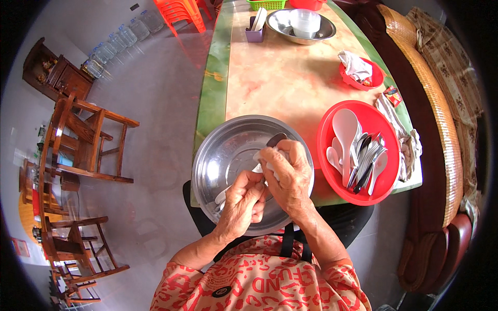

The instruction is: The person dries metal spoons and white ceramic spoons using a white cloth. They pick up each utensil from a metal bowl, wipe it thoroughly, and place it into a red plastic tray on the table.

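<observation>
Over a large steel basin (212,140), both of my hands are closed around a metal spoon (276,139), whose dark bowl sticks out above my fingers. My left hand (241,205) pinches the lower part of the spoon. A whitish cloth (271,166) is bunched in my right hand (290,179), pressed against the spoon. Most of the handle is hidden by my fingers. Inside the basin, left of my hands, lie pale utensils (221,198), partly covered by my left hand. To the right, a red basin (322,140) holds several spoons, other cutlery and a white rice paddle (345,124).
Farther along the marble-topped table (249,93) stand a small red basket (377,78) with a cloth, a steel bowl (327,32) with clear plastic containers, and a purple holder (254,35). A crumpled cloth (407,140) lies at the right edge. Wooden chairs (93,135) stand left.
</observation>
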{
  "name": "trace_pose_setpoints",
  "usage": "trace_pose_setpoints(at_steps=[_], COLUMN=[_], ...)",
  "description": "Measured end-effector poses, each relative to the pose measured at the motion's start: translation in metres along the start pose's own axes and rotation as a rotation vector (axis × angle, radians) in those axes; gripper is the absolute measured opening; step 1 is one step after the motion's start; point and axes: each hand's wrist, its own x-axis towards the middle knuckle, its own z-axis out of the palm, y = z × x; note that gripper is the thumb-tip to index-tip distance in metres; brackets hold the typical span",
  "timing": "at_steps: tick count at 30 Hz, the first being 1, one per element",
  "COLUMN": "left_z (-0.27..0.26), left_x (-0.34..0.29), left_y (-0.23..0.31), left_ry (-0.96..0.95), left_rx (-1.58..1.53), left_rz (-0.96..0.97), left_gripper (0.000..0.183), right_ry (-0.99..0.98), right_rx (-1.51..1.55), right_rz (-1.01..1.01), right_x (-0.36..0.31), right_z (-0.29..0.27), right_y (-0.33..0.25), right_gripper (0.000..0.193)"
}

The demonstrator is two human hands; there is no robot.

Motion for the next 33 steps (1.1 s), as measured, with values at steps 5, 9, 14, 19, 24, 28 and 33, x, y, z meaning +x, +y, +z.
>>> trace_pose_setpoints(at_steps=[5, 9, 14, 19, 24, 28, 33], left_z=[0.002, 0.003, 0.004, 0.001, 0.000, 0.000, 0.005], left_x=[-0.001, -0.001, 0.001, -0.002, -0.005, -0.007, -0.009], left_y=[-0.001, -0.001, 0.001, 0.003, 0.001, 0.001, 0.005], left_ry=[-0.043, -0.043, 0.008, 0.051, 0.033, 0.004, 0.027], left_rx=[-0.031, -0.035, -0.039, -0.006, 0.000, 0.030, -0.031], left_rz=[-0.017, -0.005, 0.005, 0.003, 0.013, 0.039, 0.074], left_gripper=[0.008, 0.009, 0.009, 0.009, 0.009, 0.008, 0.008], right_ry=[0.203, 0.226, 0.084, -0.109, -0.125, -0.019, 0.206], right_rx=[-0.122, -0.161, -0.124, 0.079, 0.074, -0.064, 0.197], right_rz=[0.064, 0.053, 0.012, 0.079, 0.030, -0.022, 0.177], right_x=[0.012, 0.011, 0.001, -0.020, -0.021, -0.003, 0.006], right_z=[0.009, 0.009, 0.000, -0.006, -0.012, -0.011, -0.006], right_y=[0.017, 0.016, 0.001, -0.001, 0.002, 0.004, 0.016], right_gripper=[0.027, 0.027, 0.028, 0.025, 0.024, 0.025, 0.019])
